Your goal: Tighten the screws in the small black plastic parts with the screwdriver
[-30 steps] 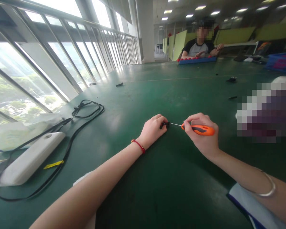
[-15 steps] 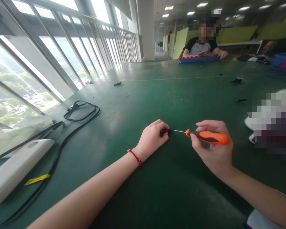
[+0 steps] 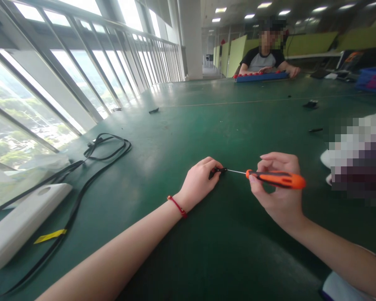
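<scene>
My left hand (image 3: 201, 177) rests on the green table (image 3: 175, 138), its thumb and fingers closed on a small black part (image 3: 219, 170). Much of that part is hidden by the fingers, so its kind does not show. An orange and black screwdriver (image 3: 278, 179) lies nearly level in my right hand (image 3: 282, 200), gripped at the handle between thumb and fingers. Its thin metal shaft points left, and the tip meets the end of the black part. A red bracelet (image 3: 177, 207) circles my left wrist.
On the left lie a white power strip (image 3: 28, 225), black cable (image 3: 78, 200) and yellow tag (image 3: 50, 236). Small black pieces (image 3: 311, 104) are scattered farther off. Across the table a person (image 3: 265, 58) sits behind a blue tray (image 3: 261, 77); a blue basket (image 3: 372, 79) stands far right.
The screwdriver handle has turned about its length and shifted slightly right, and the fingers of my right hand have moved with it. My left hand has stayed nearly still.
</scene>
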A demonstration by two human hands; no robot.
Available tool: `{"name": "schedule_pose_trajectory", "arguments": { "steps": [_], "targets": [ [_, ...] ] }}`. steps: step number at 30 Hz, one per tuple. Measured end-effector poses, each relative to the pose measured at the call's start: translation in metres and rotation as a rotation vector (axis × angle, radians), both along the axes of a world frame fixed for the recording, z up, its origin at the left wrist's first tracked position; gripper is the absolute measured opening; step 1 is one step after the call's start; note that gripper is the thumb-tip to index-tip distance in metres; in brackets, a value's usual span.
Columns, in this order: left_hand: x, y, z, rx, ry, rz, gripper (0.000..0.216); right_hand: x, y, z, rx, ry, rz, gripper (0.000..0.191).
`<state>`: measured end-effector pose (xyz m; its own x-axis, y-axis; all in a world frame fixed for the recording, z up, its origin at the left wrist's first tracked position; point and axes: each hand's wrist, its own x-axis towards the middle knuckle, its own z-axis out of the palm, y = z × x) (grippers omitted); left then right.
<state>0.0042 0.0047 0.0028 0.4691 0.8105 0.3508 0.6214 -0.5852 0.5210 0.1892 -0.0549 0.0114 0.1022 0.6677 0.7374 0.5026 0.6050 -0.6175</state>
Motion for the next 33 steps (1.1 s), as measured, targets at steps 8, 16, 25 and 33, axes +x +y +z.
{"name": "schedule_pose_trajectory", "arguments": {
  "steps": [8, 16, 25, 33],
  "targets": [
    [-0.0004, 0.0005, -0.0004, -0.007, 0.002, 0.001, 0.015, -0.0008, 0.0002, 0.0006, -0.01, -0.001, -0.022, 0.029],
    [0.0002, -0.0007, 0.0005, -0.018, 0.0, 0.008, 0.016, 0.0004, -0.0015, 0.0004, -0.078, -0.116, -0.066, 0.01],
    [0.0003, 0.0006, 0.0003, -0.012, 0.001, 0.009, 0.016, 0.0007, 0.0001, 0.0, -0.065, -0.112, -0.048, 0.018],
    [0.0001, 0.0006, -0.0006, -0.003, 0.0, 0.005, 0.016, 0.0001, 0.0009, -0.0001, -0.002, -0.007, -0.015, 0.037]
  ]
}}
